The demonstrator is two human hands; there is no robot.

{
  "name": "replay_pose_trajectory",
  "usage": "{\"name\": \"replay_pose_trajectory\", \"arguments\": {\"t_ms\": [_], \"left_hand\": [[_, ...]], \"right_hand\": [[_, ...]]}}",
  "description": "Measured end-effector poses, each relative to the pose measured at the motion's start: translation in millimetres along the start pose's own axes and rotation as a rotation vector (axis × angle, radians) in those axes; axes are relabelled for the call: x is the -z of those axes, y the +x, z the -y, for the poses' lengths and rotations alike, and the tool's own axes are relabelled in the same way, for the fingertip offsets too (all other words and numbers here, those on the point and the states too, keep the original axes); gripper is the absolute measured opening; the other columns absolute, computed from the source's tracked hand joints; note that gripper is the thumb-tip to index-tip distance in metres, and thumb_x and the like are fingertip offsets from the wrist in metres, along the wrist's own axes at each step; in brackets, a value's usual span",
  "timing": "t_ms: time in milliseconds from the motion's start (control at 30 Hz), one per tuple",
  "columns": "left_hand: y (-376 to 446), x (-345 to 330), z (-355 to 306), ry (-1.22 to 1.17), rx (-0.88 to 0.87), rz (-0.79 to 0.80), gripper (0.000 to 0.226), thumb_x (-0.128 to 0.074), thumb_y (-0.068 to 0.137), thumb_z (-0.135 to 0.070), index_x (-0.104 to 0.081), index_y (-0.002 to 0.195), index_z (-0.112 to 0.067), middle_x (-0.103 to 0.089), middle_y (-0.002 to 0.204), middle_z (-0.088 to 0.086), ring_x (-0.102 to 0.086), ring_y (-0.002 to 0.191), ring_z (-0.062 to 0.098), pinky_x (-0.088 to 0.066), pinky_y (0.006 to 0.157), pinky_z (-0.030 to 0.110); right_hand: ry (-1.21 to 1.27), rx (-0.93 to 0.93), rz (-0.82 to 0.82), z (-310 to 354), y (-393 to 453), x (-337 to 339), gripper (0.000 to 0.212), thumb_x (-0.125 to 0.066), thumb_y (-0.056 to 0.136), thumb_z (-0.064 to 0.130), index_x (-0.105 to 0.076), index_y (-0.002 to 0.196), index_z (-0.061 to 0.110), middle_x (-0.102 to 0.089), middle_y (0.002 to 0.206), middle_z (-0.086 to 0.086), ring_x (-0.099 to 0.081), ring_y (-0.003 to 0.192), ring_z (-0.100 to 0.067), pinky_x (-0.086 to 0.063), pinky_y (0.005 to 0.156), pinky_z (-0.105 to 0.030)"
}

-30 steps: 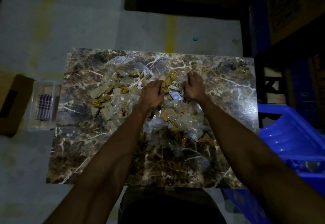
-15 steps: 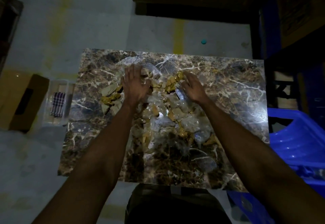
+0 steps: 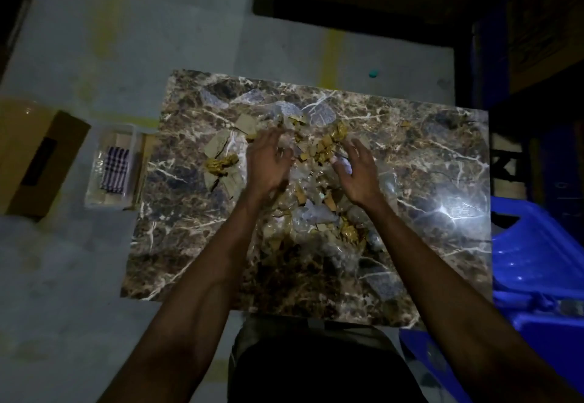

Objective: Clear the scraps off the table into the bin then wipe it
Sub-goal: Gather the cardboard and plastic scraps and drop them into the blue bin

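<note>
Currently the scraps (image 3: 319, 162) form a loose heap on the middle of the table (image 3: 426, 156): flat tan card pieces, crumpled yellow bits and clear, glossy plastic film. Left hand (image 3: 267, 162) and right hand (image 3: 357, 171) flank the heap's far part, palms facing inward, fingers spread and slightly bent, gripping nothing; whether they touch the scraps cannot be told. Table top is rectangular, dark brown marble pattern with white veins, polished, with a glare patch at right. Blue plastic bin (image 3: 537, 260) stands beside the table's right edge. Floor (image 3: 63, 260) is grey concrete. A clear tray (image 3: 110, 165) with a checked cloth (image 3: 115, 167) and a cardboard box (image 3: 34, 159) lie left.
</note>
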State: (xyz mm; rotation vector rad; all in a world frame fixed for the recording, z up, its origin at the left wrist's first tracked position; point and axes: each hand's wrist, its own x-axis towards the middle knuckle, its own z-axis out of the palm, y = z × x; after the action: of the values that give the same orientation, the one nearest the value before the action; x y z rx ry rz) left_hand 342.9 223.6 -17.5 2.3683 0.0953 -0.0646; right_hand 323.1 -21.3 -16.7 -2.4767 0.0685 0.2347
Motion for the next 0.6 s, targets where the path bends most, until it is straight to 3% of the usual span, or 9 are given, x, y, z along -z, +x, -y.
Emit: {"name": "replay_pose_trajectory", "arguments": {"t_ms": [67,133,267,333,467,533,600], "left_hand": [[-8.7,7.6,18.0,0.08,0.166,0.013,0.064,-0.048,0.094,-0.054,-0.053,0.148,-0.021,-0.052,0.154,0.005,-0.039,0.147,0.032,-0.034,0.119,0.051],[-22.5,7.6,29.3,0.009,0.301,0.078,0.069,-0.049,0.092,-0.059,-0.051,0.149,-0.019,-0.051,0.153,0.006,-0.043,0.143,0.033,-0.039,0.115,0.052],[-50.4,-2.9,34.4,-0.136,0.289,0.22,0.078,-0.045,0.086,-0.062,-0.048,0.15,-0.018,-0.048,0.155,0.009,-0.049,0.139,0.033,-0.044,0.112,0.05],[-57.7,1.4,28.4,-0.179,0.293,0.159,0.071,-0.048,0.09,-0.056,-0.049,0.15,-0.018,-0.048,0.156,0.009,-0.045,0.143,0.031,-0.041,0.116,0.05],[-83.7,30.5,26.5,-0.041,0.279,-0.131,0.059,-0.054,0.096,-0.047,-0.054,0.146,-0.016,-0.053,0.151,0.011,-0.044,0.143,0.032,-0.036,0.118,0.049],[-112.3,39.0,30.5,-0.002,0.368,-0.185,0.058,-0.057,0.098,-0.046,-0.052,0.147,-0.017,-0.052,0.153,0.01,-0.042,0.143,0.032,-0.036,0.117,0.048],[-140.6,31.3,34.4,-0.037,0.494,-0.135,0.06,-0.057,0.099,-0.046,-0.048,0.151,-0.017,-0.044,0.159,0.009,-0.036,0.147,0.034,-0.03,0.119,0.05]], "right_hand": [[-0.01,-0.093,0.016,-1.0,-8.7,-7.5,0.086,-0.031,0.091,0.075,-0.043,0.156,0.021,-0.034,0.165,-0.015,-0.032,0.151,-0.035,-0.029,0.122,-0.055],[-0.049,-0.162,0.087,5.4,-16.1,-18.8,0.089,-0.027,0.089,0.079,-0.035,0.16,0.025,-0.029,0.167,-0.014,-0.03,0.152,-0.037,-0.028,0.122,-0.057],[-0.072,-0.121,0.202,21.0,-30.2,-34.2,0.08,-0.03,0.094,0.07,-0.027,0.163,0.03,-0.019,0.172,-0.006,-0.014,0.158,-0.037,-0.004,0.127,-0.057],[-0.052,-0.107,0.116,27.6,-41.9,-26.9,0.076,-0.032,0.097,0.07,-0.03,0.162,0.032,-0.021,0.171,-0.004,-0.011,0.158,-0.036,-0.002,0.127,-0.059],[0.001,-0.049,-0.093,20.2,-84.6,-7.6,0.067,-0.036,0.1,0.069,-0.041,0.156,0.033,-0.032,0.167,-0.002,-0.018,0.157,-0.03,-0.009,0.127,-0.057],[0.013,-0.078,-0.087,14.0,-113.5,-7.9,0.073,-0.033,0.098,0.074,-0.042,0.155,0.031,-0.035,0.165,-0.004,-0.023,0.154,-0.03,-0.015,0.126,-0.057],[-0.001,-0.106,0.005,10.5,-136.5,-18.3,0.076,-0.038,0.095,0.073,-0.037,0.156,0.028,-0.031,0.165,-0.006,-0.021,0.153,-0.035,-0.02,0.124,-0.06]]}}
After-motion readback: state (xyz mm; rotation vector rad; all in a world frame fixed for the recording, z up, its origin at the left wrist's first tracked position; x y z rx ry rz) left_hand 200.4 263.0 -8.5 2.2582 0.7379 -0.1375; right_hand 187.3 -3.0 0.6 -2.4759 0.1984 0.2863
